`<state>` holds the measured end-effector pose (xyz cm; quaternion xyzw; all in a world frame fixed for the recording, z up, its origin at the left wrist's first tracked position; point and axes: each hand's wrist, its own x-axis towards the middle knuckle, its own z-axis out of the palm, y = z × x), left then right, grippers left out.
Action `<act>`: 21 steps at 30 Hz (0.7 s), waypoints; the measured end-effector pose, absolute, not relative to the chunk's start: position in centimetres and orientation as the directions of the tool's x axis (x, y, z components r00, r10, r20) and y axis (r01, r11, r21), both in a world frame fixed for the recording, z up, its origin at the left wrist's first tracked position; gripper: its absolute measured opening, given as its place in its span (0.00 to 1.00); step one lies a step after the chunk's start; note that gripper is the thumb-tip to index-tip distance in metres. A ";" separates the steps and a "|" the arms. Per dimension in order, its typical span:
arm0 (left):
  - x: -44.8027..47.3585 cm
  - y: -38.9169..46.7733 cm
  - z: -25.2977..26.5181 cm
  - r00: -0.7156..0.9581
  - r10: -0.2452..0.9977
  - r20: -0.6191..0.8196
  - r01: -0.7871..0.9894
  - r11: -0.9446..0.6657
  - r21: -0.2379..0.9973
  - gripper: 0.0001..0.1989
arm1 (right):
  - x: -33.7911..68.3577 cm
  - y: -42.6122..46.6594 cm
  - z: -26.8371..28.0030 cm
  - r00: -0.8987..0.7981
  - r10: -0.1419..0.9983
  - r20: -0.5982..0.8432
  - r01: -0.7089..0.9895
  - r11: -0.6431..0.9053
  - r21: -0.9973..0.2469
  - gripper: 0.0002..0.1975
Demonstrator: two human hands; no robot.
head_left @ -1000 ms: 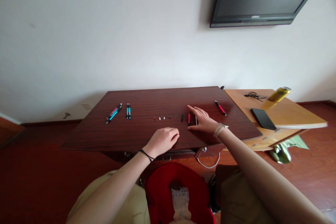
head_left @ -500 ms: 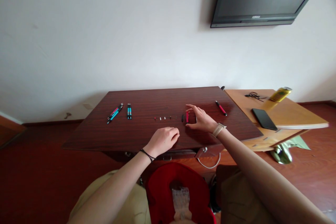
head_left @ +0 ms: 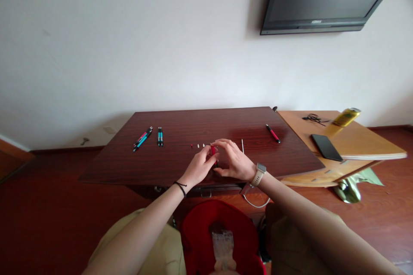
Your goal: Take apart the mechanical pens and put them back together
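Note:
Over the near middle of the brown table [head_left: 180, 120], my two hands meet at a short red pen barrel [head_left: 213, 150] with a dark lower end. My left hand [head_left: 197, 166] has its thumb and fingers closed on the barrel from the left. From the right, my right hand [head_left: 237, 161] curves around it, fingers at its upper end and thumb by its lower end. A thin white pen refill [head_left: 243, 146] lies just beyond the right hand. Left of the barrel are a tiny red piece [head_left: 191, 146] and small white pieces [head_left: 198, 146]. Other small parts are hidden behind my hands.
Several pens [head_left: 142, 139] lie at the table's left, beside two blue pens [head_left: 160, 136]. One red pen [head_left: 273, 133] rests at the right. The lighter side table [head_left: 371, 142] holds a phone [head_left: 325, 147], a cable [head_left: 314, 118] and a yellow can [head_left: 346, 117].
My right hand has lifted the red barrel and brought it left to my left hand, which now also grips it. The white refill has come into view on the table.

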<state>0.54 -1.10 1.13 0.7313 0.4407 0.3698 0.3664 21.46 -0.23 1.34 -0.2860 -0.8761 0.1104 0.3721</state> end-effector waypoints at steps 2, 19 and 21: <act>0.5 -0.8 1.1 0.328 0.923 0.199 0.260 -0.291 0.921 0.14 | 21.1 -0.7 1.4 -0.593 0.560 0.578 0.396 0.828 -0.397 0.44; -1.6 1.7 0.7 0.229 0.918 0.325 0.244 -0.377 0.894 0.12 | 22.2 -0.2 -0.3 -0.496 0.703 0.509 0.567 0.706 -0.423 0.45; -1.5 1.8 0.5 0.228 0.912 0.340 0.268 -0.395 0.879 0.13 | 22.1 -0.2 -0.3 -0.509 0.703 0.497 0.567 0.708 -0.422 0.42</act>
